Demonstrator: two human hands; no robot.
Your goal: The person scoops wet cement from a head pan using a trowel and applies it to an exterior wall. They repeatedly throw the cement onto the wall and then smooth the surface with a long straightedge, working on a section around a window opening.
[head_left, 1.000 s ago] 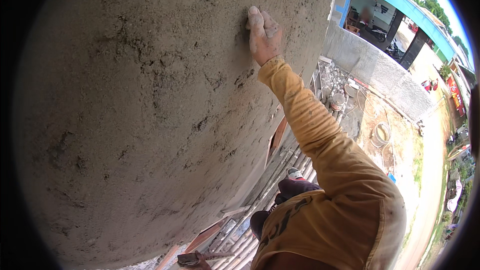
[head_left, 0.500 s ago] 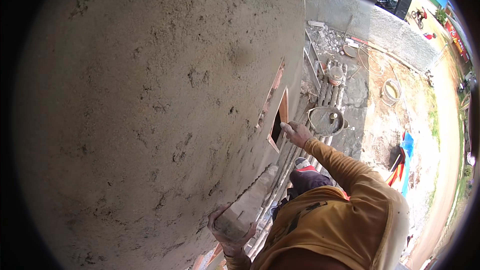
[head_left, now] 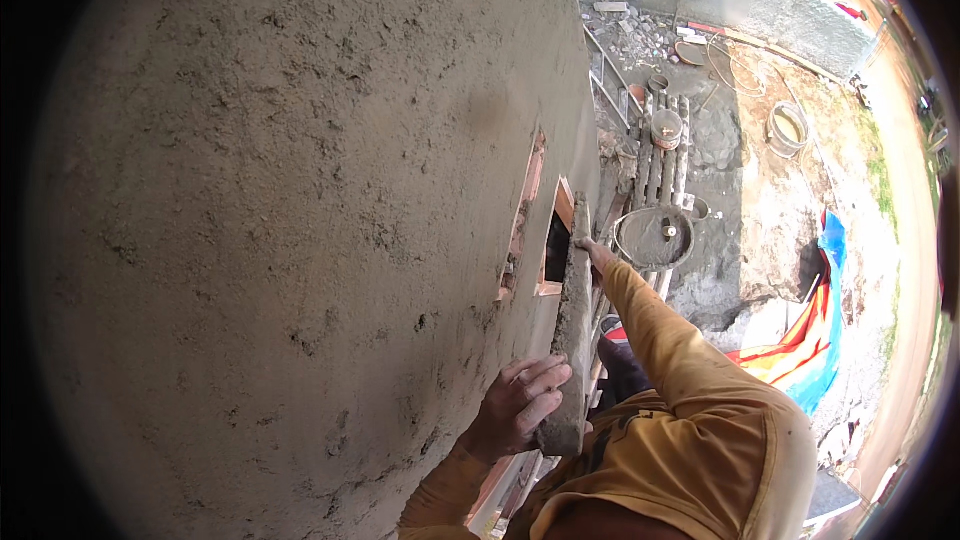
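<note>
Grey board [head_left: 574, 332]: between both hands, just beside the wall [head_left: 330, 190], long axis running near to far along it.
Left hand [head_left: 524, 405]: fingers curled on the near end.
Right hand [head_left: 597, 254]: clasping the far half from the right, fingertips partly hidden.
Window hole [head_left: 557, 245]: just left of that half.

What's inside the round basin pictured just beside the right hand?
The basin holds grey, mortar-like material and a small pale-tipped object. Anything beneath the material is covered.
</note>
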